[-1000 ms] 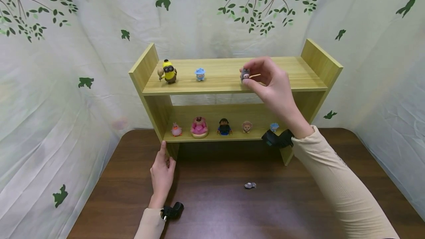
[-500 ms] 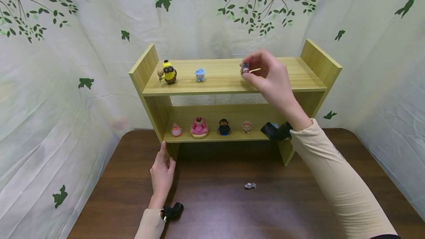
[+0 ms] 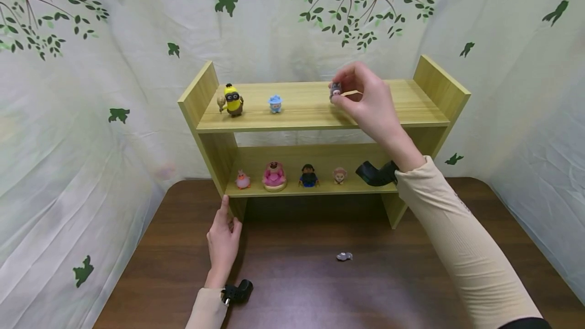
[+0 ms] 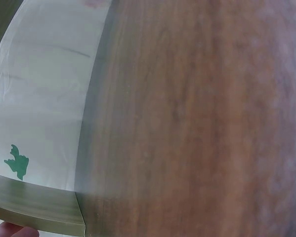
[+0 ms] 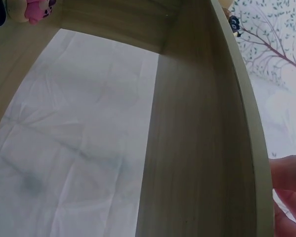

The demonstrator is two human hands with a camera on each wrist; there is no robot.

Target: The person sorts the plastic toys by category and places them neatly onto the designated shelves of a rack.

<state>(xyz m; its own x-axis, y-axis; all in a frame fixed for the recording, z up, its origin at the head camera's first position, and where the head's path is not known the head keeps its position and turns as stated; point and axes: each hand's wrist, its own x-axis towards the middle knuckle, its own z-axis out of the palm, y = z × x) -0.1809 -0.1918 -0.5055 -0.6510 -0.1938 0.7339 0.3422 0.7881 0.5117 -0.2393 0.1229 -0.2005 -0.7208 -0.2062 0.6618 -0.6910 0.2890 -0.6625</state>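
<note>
Between thumb and fingertips, my right hand (image 3: pixel 372 103) pinches a small grey figurine (image 3: pixel 335 91) with a pale pink face, over the upper board of the wooden shelf (image 3: pixel 301 116). The right wrist view catches only some fingers (image 5: pixel 288 175) beyond the board's edge; the figurine is out of sight there. My left hand (image 3: pixel 223 240) holds the shelf's left side panel low down, index finger stretched up along the front corner. A yellow minion figure (image 3: pixel 233 100) and a blue-hatted figurine (image 3: pixel 275 104) stand to the left on the same board.
On the lower board stand a pink duck-like figure (image 3: pixel 242 179), a pink bear (image 3: pixel 274 176), a dark-haired figure (image 3: pixel 309 175) and a small pale pink figurine (image 3: pixel 339 175). A small silvery-grey object (image 3: pixel 344 256) lies on the brown table (image 3: pixel 292 288).
My right hand has moved slightly up and back with the grey figurine. Its wrist camera now covers the blue figurine on the lower board. The left hand has stayed in place.
</note>
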